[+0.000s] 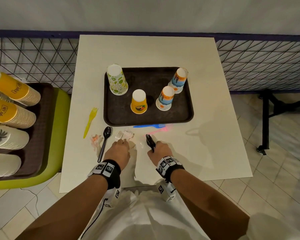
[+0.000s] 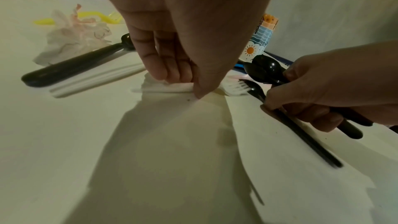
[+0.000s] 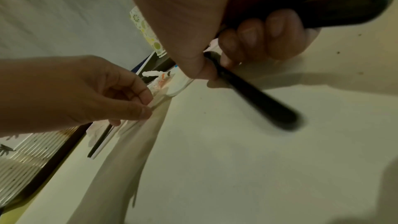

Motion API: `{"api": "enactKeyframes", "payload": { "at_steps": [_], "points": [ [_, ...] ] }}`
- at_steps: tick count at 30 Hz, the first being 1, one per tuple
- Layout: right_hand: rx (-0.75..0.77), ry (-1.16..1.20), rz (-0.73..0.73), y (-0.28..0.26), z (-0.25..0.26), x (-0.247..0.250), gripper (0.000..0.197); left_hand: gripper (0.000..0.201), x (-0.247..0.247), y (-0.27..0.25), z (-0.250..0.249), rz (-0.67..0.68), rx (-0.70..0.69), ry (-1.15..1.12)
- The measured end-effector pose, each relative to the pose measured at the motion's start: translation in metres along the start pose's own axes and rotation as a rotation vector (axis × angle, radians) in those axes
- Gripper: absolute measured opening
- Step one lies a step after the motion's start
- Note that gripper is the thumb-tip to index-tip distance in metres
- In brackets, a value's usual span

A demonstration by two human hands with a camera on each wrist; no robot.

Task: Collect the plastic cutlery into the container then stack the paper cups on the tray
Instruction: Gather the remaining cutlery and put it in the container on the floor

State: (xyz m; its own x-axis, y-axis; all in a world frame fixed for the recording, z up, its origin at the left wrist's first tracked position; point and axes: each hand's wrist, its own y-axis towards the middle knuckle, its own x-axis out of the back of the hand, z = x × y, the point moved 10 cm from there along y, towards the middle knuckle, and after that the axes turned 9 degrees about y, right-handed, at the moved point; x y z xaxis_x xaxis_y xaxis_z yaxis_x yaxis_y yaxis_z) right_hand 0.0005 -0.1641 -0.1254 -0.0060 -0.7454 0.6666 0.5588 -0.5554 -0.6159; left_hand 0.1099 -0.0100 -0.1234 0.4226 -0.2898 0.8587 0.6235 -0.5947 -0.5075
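Note:
My left hand (image 1: pixel 121 142) is low over the white table and pinches the handle of a white plastic fork (image 2: pixel 168 89), whose tines (image 1: pixel 119 135) point toward the tray. My right hand (image 1: pixel 154 147) grips a bundle of black cutlery (image 1: pixel 150 141): spoons (image 2: pixel 266 69) and a fork (image 2: pixel 254 88), with one handle (image 3: pixel 258 98) sticking out below the thumb. Loose on the table lie a black spoon (image 1: pixel 105 141), a yellow fork (image 1: pixel 90 120), a blue fork (image 1: pixel 149 126) and a pink fork (image 1: pixel 160 130). The dark tray (image 1: pixel 118 116) carries several upside-down paper cups, among them a yellow cup (image 1: pixel 139 102).
Crumpled napkins (image 1: pixel 96 140) lie beside the black spoon and near the tray's front edge. At the left, long stacks of cups (image 1: pixel 10 116) lie on a brown tray on a green seat. A wire mesh fence (image 1: pixel 267 63) runs behind the table.

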Motion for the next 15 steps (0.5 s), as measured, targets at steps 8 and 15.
{"api": "enactKeyframes", "payload": {
  "at_steps": [8,15],
  "points": [
    [-0.049,0.167,-0.055,-0.004,-0.037,0.025,0.028,0.021,0.038,0.003,-0.033,-0.103,-0.113,-0.203],
    [-0.076,0.398,-0.123,-0.009,-0.074,0.052,0.018,0.033,0.064,0.039,-0.084,-0.05,-0.177,-0.226]
  ]
}}
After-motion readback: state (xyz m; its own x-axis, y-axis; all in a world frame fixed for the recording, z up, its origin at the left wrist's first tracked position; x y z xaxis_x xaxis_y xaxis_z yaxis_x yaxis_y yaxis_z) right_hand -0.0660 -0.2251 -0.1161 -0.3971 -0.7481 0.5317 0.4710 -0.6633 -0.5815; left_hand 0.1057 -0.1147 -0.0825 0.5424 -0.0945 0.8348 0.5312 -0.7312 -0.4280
